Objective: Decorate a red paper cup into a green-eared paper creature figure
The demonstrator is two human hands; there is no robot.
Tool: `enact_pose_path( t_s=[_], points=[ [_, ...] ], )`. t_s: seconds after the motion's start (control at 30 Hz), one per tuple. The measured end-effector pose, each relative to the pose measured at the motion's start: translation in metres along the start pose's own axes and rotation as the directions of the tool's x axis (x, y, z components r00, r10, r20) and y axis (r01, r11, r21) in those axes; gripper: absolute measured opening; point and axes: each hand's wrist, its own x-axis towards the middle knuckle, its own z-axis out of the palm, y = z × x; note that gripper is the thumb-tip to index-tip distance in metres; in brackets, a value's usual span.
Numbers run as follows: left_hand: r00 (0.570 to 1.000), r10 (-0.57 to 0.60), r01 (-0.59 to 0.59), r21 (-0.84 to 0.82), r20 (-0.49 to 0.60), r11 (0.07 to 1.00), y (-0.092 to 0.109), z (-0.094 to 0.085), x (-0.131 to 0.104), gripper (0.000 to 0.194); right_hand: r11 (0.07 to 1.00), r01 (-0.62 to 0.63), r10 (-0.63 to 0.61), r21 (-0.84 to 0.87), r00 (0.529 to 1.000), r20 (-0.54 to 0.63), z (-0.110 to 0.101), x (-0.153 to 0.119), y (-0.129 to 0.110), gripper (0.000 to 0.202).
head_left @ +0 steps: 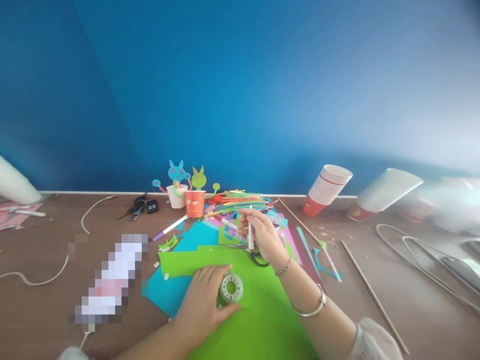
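Observation:
My left hand [204,302] rests on the green paper [262,310], its thumb and fingers spread around a roll of clear tape [231,288]. Held upright in my right hand [260,232] is a white marker [251,235], above the top part of the green sheet. Black-handled scissors [258,259] lie below that hand, partly hidden. Blue paper [170,287] shows from under the green sheet. Behind stand a red cup [195,204] with a green paper figure [199,179] and a white cup [176,196] with a blue one [176,172].
Colourful strips [243,201] are heaped behind my right hand. A stack of paper cups [328,189] leans at the back right. Wooden sticks [375,297] and a cable [416,255] lie right. Keys [139,205], a white cable [56,280] and a blurred-out object [112,277] lie left.

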Motion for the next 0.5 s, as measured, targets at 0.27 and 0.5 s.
enact_pose_path(
  t_s=[0.27,0.5],
  points=[
    [0.936,0.352,-0.338,0.303,0.007,0.891,0.016,-0.007,-0.019,0.04,0.945,-0.147,0.082,0.291,0.971,0.223,-0.003,-0.006,-0.016,0.039],
    [0.93,0.346,-0.366,0.402,0.125,0.839,0.024,0.014,-0.04,0.048,0.976,-0.189,0.147,0.109,0.939,0.309,0.003,-0.017,-0.014,0.033]
  ],
)
